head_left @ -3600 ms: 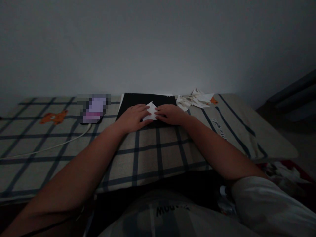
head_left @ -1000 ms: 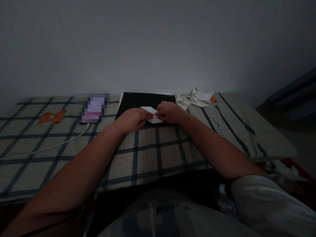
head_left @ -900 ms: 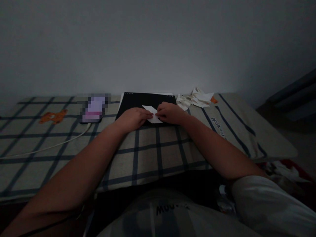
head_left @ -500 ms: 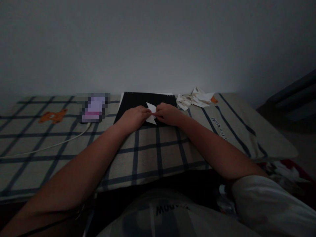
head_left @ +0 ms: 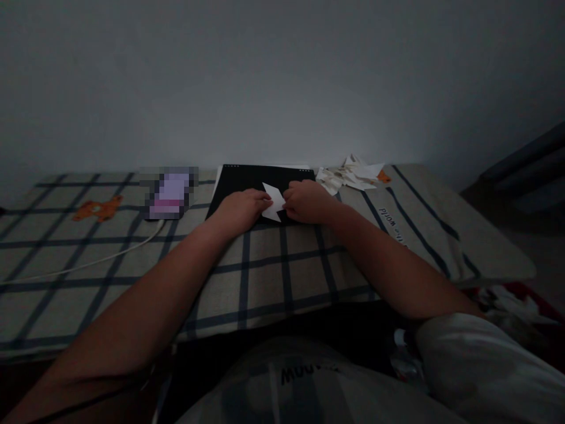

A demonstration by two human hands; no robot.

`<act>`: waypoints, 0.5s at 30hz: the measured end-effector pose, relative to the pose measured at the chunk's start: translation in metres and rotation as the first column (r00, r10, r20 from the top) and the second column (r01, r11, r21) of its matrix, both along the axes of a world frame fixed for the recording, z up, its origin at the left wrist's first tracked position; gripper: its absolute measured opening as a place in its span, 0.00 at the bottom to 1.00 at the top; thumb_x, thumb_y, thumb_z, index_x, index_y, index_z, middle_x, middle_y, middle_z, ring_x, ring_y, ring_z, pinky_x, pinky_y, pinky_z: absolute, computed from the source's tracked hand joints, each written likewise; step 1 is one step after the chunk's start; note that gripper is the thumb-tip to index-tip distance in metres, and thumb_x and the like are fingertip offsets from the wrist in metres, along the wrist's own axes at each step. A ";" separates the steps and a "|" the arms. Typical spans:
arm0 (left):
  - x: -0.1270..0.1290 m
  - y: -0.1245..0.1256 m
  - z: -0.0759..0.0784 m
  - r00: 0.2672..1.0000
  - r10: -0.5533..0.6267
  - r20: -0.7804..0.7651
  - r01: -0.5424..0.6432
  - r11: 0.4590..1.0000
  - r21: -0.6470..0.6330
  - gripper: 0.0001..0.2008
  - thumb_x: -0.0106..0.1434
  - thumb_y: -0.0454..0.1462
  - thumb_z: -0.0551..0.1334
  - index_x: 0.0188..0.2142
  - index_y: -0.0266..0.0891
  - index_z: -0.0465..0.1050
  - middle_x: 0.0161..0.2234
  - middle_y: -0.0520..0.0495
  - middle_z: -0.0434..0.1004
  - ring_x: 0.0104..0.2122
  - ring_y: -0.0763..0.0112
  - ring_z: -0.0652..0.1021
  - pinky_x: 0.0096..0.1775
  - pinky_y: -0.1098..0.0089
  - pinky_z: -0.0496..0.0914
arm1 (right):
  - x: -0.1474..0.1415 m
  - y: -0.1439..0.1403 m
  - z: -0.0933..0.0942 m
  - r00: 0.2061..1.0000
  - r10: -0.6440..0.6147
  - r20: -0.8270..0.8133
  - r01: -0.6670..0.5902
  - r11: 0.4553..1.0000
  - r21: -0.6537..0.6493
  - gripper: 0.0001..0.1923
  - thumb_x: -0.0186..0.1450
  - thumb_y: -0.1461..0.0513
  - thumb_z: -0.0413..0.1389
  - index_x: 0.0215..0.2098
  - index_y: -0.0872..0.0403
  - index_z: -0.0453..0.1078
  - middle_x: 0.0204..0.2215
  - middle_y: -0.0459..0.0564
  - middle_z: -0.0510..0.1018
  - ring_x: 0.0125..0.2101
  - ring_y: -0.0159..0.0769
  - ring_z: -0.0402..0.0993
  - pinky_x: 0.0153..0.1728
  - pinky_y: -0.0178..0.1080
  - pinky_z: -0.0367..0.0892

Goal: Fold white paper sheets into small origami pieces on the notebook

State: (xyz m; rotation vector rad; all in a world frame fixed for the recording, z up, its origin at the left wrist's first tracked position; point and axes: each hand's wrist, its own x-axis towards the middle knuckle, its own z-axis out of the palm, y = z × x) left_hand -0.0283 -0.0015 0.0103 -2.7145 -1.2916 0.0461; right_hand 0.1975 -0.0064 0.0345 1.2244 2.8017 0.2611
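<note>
1. Reaching forward with both bare forearms, converging toward the middle.
2. Resting the left hand [head_left: 242, 207] palm down, fingers curled, fingertips pointing right and pinching.
3. Holding the right hand [head_left: 308, 202] knuckles up, fingers bent, fingertips pinching toward the left.
4. Keeping the two hands close, fingertips nearly meeting.
5. Showing a pale sleeve at the right upper arm.

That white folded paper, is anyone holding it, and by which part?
Yes. Both hands hold the white folded paper over the black pad: the left hand pinches its left edge, the right hand its right edge.
</note>
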 end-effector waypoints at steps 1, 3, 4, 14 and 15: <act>0.000 0.000 0.000 1.000 -0.004 0.002 0.004 1.000 0.002 0.23 0.79 0.35 0.53 0.67 0.42 0.78 0.66 0.43 0.79 0.64 0.55 0.78 0.61 0.60 0.73 | 0.002 0.000 0.002 1.000 -0.002 0.004 0.002 1.000 -0.011 0.16 0.76 0.61 0.54 0.51 0.60 0.81 0.48 0.62 0.85 0.51 0.49 0.77 0.43 0.44 0.60; 0.000 0.000 -0.001 1.000 -0.010 0.018 0.010 1.000 0.004 0.23 0.79 0.35 0.53 0.66 0.42 0.79 0.66 0.42 0.79 0.64 0.54 0.79 0.61 0.59 0.74 | 0.005 0.001 0.004 1.000 -0.008 0.008 0.008 1.000 -0.025 0.17 0.76 0.61 0.52 0.50 0.61 0.81 0.49 0.62 0.85 0.48 0.48 0.78 0.43 0.44 0.61; -0.001 0.000 -0.001 0.999 -0.010 0.033 0.010 1.000 0.005 0.23 0.78 0.35 0.53 0.66 0.42 0.79 0.65 0.42 0.80 0.63 0.54 0.79 0.60 0.59 0.74 | 0.006 0.001 0.005 1.000 -0.012 0.007 0.012 1.000 -0.026 0.17 0.75 0.62 0.52 0.50 0.61 0.82 0.49 0.63 0.85 0.46 0.47 0.78 0.43 0.44 0.61; -0.004 0.005 -0.008 0.992 -0.042 0.116 0.038 0.999 0.034 0.22 0.76 0.37 0.55 0.62 0.44 0.83 0.62 0.44 0.83 0.61 0.55 0.80 0.59 0.58 0.76 | 0.013 0.008 -0.003 0.995 0.034 -0.092 -0.033 0.999 0.012 0.16 0.73 0.62 0.54 0.42 0.59 0.84 0.43 0.62 0.86 0.39 0.46 0.76 0.39 0.45 0.62; -0.005 0.005 -0.009 0.992 -0.043 0.120 0.039 0.999 0.036 0.22 0.76 0.37 0.55 0.62 0.44 0.82 0.62 0.43 0.83 0.61 0.54 0.80 0.60 0.58 0.76 | 0.014 0.010 -0.006 0.992 0.059 -0.114 -0.058 0.998 0.016 0.16 0.73 0.62 0.54 0.41 0.59 0.84 0.42 0.61 0.86 0.40 0.46 0.76 0.40 0.45 0.62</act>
